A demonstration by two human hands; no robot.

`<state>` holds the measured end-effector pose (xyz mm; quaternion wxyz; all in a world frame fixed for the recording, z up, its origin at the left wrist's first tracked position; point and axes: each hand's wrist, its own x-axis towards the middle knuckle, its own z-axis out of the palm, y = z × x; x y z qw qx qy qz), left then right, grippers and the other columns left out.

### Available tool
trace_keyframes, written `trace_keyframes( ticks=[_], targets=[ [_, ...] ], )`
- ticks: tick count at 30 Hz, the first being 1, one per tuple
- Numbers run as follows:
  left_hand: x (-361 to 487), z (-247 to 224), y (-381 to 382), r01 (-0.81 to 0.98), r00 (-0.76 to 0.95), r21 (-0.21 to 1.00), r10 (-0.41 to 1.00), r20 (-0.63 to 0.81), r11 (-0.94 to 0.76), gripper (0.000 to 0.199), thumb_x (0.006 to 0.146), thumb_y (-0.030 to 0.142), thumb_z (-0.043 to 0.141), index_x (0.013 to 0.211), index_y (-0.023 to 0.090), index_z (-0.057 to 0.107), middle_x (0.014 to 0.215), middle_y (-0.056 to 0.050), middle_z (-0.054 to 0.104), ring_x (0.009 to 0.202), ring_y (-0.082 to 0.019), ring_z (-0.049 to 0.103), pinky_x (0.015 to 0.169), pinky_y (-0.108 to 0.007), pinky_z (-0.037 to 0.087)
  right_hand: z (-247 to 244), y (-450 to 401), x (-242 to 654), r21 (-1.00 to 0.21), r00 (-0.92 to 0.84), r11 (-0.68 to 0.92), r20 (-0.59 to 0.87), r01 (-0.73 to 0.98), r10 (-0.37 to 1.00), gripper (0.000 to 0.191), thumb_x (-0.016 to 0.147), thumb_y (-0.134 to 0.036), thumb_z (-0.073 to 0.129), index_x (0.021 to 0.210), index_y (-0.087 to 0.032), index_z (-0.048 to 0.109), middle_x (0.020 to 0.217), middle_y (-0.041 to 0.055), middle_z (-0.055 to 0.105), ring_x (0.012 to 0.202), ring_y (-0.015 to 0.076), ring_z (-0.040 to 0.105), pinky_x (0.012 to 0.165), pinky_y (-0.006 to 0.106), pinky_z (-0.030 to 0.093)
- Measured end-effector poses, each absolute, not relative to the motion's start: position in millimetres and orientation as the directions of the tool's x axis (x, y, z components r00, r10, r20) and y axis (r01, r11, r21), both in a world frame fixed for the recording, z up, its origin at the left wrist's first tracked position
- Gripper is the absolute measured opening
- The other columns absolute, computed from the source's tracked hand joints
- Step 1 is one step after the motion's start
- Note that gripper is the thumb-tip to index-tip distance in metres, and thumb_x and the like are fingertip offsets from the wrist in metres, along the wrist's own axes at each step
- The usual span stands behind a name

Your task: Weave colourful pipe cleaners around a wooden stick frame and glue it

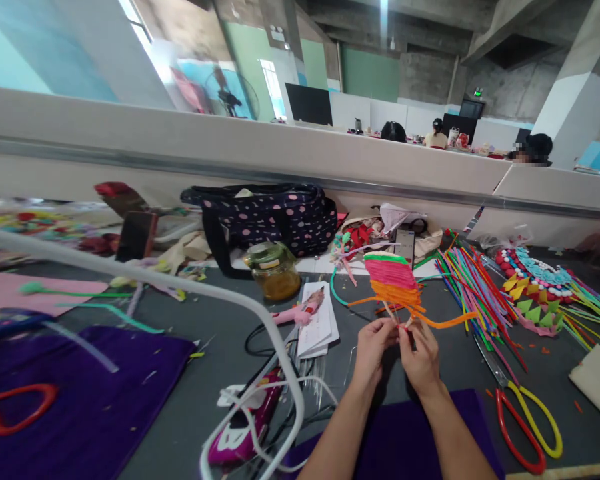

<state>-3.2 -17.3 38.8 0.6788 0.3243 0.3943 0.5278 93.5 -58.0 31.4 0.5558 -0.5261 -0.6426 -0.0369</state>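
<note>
A pipe-cleaner craft (pixel 393 277) stands up from my fingertips, with a green and white top edge, pink rows in the middle and orange rows below. Loose orange and teal pipe-cleaner ends stick out at its sides. My left hand (pixel 375 350) pinches the thin pale stick at its base. Close beside it, my right hand (pixel 421 353) is also closed on the base, thumb and fingers together. A small red bit shows between the two hands; what exactly the fingertips press is partly hidden. Below my forearms lies a purple cloth (pixel 400 440).
Scissors (pixel 517 407) with red and yellow handles and a pile of pipe cleaners (pixel 480 293) lie right. A magenta glue gun (pixel 250 427), a white tube (pixel 265 313), a jar (pixel 273 270) and papers (pixel 317 327) are left. Behind stands a dark patterned bag (pixel 275 217).
</note>
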Motion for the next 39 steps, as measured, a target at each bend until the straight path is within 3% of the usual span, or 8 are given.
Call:
trace_keyframes(
  ticks=[3,7,13,18,23,28,33,39],
  targets=[
    [-4,39,-18,-0.511,0.186,0.807,0.954,-0.233,0.297,0.026,0.057,0.032,0.078,0.070,0.011,0.069,0.063,-0.006,0.068,0.057,-0.014,0.062,0.058,-0.023,0.049,34,-59,93,-0.745,0.324,0.377,0.607,0.551,0.725,0.014,0.088,-0.025,0.052,0.082,-0.019,0.063,0.080,0.0057,0.066,0.076,0.0169,0.062,0.071,0.029,0.050],
    [-1,43,-21,-0.591,0.186,0.760,0.963,-0.197,0.270,0.020,0.061,0.028,0.077,0.070,0.012,0.068,0.065,-0.003,0.067,0.057,-0.011,0.059,0.057,-0.021,0.048,36,-57,91,-0.943,0.431,0.298,0.331,0.145,0.839,0.018,0.084,-0.035,0.057,0.080,-0.018,0.061,0.072,0.0015,0.062,0.060,0.0127,0.058,0.054,0.023,0.047],
    [5,47,-24,-0.701,0.321,0.630,0.937,-0.138,0.333,0.022,0.066,0.030,0.074,0.077,0.012,0.067,0.064,-0.001,0.063,0.050,-0.011,0.055,0.045,-0.021,0.043,38,-51,87,-0.915,0.406,0.246,0.102,-0.321,0.908,0.021,0.076,-0.037,0.066,0.075,-0.017,0.060,0.059,-0.0042,0.055,0.046,0.0073,0.045,0.044,0.019,0.037],
    [7,44,-24,-0.721,0.404,0.549,0.900,-0.162,0.423,0.030,0.060,0.028,0.080,0.083,0.014,0.066,0.068,-0.001,0.065,0.053,-0.010,0.056,0.049,-0.020,0.044,36,-48,85,-0.883,0.401,0.216,0.036,-0.416,0.915,0.022,0.072,-0.037,0.069,0.075,-0.016,0.061,0.057,-0.0048,0.054,0.045,0.0066,0.043,0.044,0.018,0.036],
    [6,42,-22,-0.662,0.411,0.631,0.900,-0.145,0.404,0.031,0.062,0.036,0.079,0.079,0.014,0.064,0.063,0.000,0.061,0.052,-0.010,0.054,0.050,-0.021,0.043,36,-50,88,-0.924,0.441,0.244,0.095,-0.295,0.893,0.023,0.076,-0.039,0.066,0.077,-0.017,0.059,0.059,-0.0036,0.055,0.047,0.0077,0.046,0.044,0.019,0.038],
    [3,47,-22,-0.677,0.293,0.655,0.940,-0.177,0.334,0.030,0.064,0.040,0.076,0.073,0.014,0.064,0.068,-0.001,0.063,0.058,-0.011,0.056,0.058,-0.022,0.046,37,-56,89,-0.955,0.451,0.292,0.283,0.052,0.846,0.021,0.083,-0.038,0.057,0.080,-0.017,0.060,0.066,0.0002,0.060,0.055,0.0116,0.055,0.052,0.022,0.046],
    [1,49,-21,-0.612,0.184,0.754,0.970,-0.156,0.237,0.025,0.060,0.033,0.078,0.065,0.015,0.062,0.061,0.002,0.058,0.057,-0.009,0.053,0.059,-0.020,0.043,37,-61,89,-0.780,0.366,0.381,0.586,0.496,0.723,0.015,0.087,-0.027,0.052,0.082,-0.019,0.062,0.080,0.0053,0.065,0.077,0.0164,0.062,0.072,0.028,0.050],
    [-3,45,-17,-0.369,0.064,0.926,0.996,-0.064,0.083,0.023,0.063,0.034,0.073,0.055,0.016,0.061,0.052,0.002,0.052,0.049,-0.008,0.044,0.048,-0.019,0.034,35,-60,91,-0.590,0.248,0.434,0.743,0.681,0.621,0.015,0.089,-0.018,0.048,0.087,-0.019,0.063,0.079,0.0071,0.066,0.080,0.0178,0.062,0.077,0.032,0.051]
  ],
)
